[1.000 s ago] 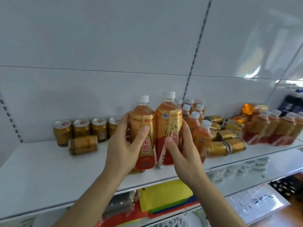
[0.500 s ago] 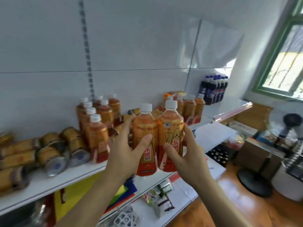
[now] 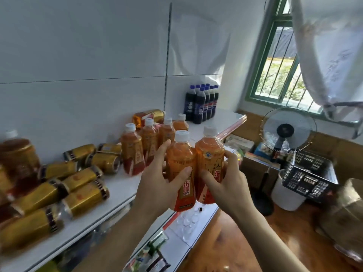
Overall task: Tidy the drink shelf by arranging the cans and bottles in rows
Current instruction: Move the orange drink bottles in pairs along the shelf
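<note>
My left hand grips an orange drink bottle with a white cap. My right hand grips a second orange bottle pressed against the first. Both bottles are upright in the air, out past the front edge of the white shelf. On the shelf behind them stands a row of orange bottles. To the left, several gold cans lie on their sides in a loose heap. One orange bottle lies flat against the back wall.
Dark cola bottles stand grouped at the shelf's far right end. Lower shelves jut out below. A floor fan, a black crate on a white bucket, and boxes stand on the wooden floor by the window.
My view has swung right along the shelf, and both hands have carried the two bottles that way. The upright cans on the left are out of view; the cola bottles and window now show.
</note>
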Available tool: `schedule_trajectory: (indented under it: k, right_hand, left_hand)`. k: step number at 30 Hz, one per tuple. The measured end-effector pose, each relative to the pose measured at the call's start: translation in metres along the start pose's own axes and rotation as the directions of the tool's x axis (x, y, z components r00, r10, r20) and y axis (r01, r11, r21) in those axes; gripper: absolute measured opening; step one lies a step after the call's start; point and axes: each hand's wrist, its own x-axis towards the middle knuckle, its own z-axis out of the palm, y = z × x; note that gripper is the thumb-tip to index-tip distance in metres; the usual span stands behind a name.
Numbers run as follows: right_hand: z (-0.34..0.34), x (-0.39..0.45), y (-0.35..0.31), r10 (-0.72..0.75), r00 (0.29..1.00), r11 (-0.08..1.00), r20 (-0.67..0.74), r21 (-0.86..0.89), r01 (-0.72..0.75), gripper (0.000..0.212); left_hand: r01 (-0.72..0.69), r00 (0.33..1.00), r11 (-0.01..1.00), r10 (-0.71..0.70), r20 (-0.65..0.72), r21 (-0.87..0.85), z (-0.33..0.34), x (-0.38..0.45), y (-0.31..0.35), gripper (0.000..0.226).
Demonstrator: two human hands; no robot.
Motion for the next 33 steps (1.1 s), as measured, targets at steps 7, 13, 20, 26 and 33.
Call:
schedule_trajectory:
  k: [7,13,20,26,33]
  right_hand:
    - [-0.007,0.084,0.038,0.019,0.998,0.999,-0.052,0.045,-0.016,0.064]
    - [-0.014,0.148,0.087,-0.049,0.998,0.999,-0.048,-0.012,0.048,0.074]
    - [-0.015,0.246,0.153,-0.150,0.988,0.987,0.044,-0.045,0.152,0.064]
    - [0.002,0.326,0.191,-0.233,0.962,0.972,0.145,0.049,0.228,0.056]
    - [0.051,0.378,0.205,-0.320,0.911,0.945,0.260,0.154,0.288,0.057]
  left_hand:
    - [-0.019,0.997,0.995,0.012,0.083,0.093,0.048,0.092,-0.020,0.080]
    - [-0.002,0.996,0.981,-0.016,0.089,0.195,0.090,0.148,-0.034,0.075]
    - [0.008,1.000,0.941,-0.016,0.021,0.338,0.144,0.216,-0.039,0.079]
    - [0.004,0.999,0.812,0.025,-0.041,0.584,0.162,0.270,-0.025,0.109]
    - [0.049,0.998,0.477,0.002,-0.057,0.877,0.151,0.318,-0.032,0.090]
